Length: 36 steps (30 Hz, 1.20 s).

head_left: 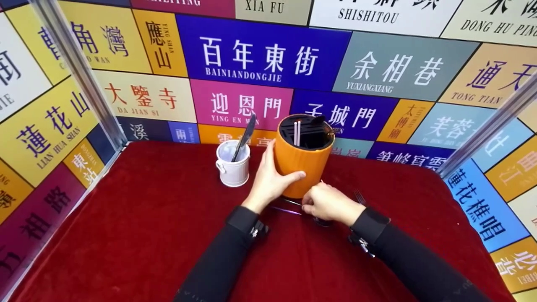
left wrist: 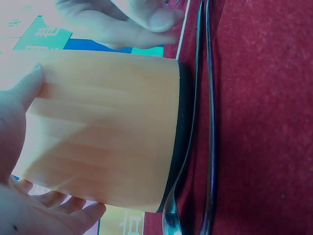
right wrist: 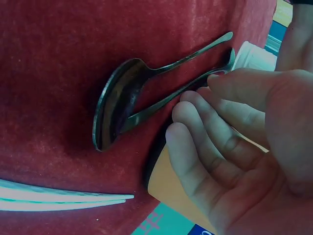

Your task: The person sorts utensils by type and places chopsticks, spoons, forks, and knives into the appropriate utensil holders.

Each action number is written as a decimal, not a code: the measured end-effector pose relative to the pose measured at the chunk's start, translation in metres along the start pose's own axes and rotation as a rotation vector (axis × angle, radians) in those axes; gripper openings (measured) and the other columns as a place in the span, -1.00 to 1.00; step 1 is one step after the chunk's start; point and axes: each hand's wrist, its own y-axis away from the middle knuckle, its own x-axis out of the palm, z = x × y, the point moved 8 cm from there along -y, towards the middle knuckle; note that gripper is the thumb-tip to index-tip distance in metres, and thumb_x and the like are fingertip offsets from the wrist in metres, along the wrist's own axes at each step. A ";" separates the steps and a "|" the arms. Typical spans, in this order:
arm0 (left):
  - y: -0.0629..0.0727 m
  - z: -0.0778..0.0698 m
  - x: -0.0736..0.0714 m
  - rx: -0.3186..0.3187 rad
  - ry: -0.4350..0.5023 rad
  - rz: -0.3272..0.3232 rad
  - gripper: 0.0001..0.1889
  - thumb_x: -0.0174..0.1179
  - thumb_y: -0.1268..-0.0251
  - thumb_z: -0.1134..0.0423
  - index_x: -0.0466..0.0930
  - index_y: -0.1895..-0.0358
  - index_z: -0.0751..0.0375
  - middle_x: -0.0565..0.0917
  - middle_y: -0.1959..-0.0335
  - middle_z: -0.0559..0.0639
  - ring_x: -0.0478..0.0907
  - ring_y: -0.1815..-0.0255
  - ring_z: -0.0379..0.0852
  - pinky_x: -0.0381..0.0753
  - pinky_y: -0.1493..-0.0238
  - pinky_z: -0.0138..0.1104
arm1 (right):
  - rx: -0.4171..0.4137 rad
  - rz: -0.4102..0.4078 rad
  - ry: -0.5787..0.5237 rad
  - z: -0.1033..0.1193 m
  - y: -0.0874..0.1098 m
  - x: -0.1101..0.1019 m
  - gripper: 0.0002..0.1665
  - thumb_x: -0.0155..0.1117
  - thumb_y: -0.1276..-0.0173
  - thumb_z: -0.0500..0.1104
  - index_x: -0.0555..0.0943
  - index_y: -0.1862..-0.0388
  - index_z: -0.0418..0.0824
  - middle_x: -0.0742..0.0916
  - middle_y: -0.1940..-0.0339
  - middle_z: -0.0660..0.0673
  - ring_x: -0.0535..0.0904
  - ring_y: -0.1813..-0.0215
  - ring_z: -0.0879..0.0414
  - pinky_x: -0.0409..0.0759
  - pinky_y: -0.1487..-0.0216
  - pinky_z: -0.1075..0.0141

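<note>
My left hand [head_left: 272, 178] holds an orange cylindrical utensil holder [head_left: 300, 167], thumb across its front and fingers round the far side. The holder leans a little, its black slotted top showing two pale pink sticks. By its base, my right hand [head_left: 331, 203] hovers low with bent fingers, fingertips close to a spoon [left wrist: 171, 213] whose handle runs along the black bottom edge. A larger spoon [right wrist: 120, 103] lies beside that one, its bowl partly under the right hand in the head view. Nothing shows clearly held in the right fingers.
A white bucket-shaped cup [head_left: 233, 170] with a knife [head_left: 245, 136] in it stands left of the holder. A fork [head_left: 359, 197] lies beyond the right wrist. Pale thin sticks [right wrist: 63, 197] lie on the red cloth [head_left: 168, 235]. Sign-printed walls enclose the table.
</note>
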 end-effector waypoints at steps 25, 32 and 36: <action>0.000 0.001 0.001 -0.008 0.001 0.004 0.38 0.68 -0.02 -0.35 -0.04 -0.83 -0.17 0.28 -0.77 0.04 0.38 -0.69 0.01 0.35 -0.76 -0.06 | -0.124 0.072 0.021 0.010 0.005 0.023 -0.94 0.55 -0.22 -0.23 0.80 0.42 -0.08 0.77 0.53 0.08 0.65 0.41 0.15 0.67 0.28 0.21; -0.001 0.002 0.002 -0.015 0.008 0.006 0.37 0.68 -0.04 -0.34 -0.04 -0.83 -0.16 0.30 -0.76 0.02 0.39 -0.68 -0.01 0.36 -0.75 -0.07 | -0.146 0.079 0.048 0.009 0.011 0.022 -0.95 0.54 -0.20 -0.24 0.81 0.38 -0.09 0.77 0.46 0.05 0.66 0.37 0.13 0.69 0.24 0.20; -0.001 0.002 0.002 -0.018 0.011 0.008 0.37 0.67 -0.04 -0.34 -0.03 -0.83 -0.10 0.30 -0.76 0.02 0.40 -0.67 -0.01 0.37 -0.74 -0.06 | -0.158 0.083 0.060 0.009 0.012 0.021 -0.94 0.53 -0.22 -0.25 0.82 0.33 -0.11 0.76 0.42 0.03 0.64 0.36 0.12 0.68 0.24 0.21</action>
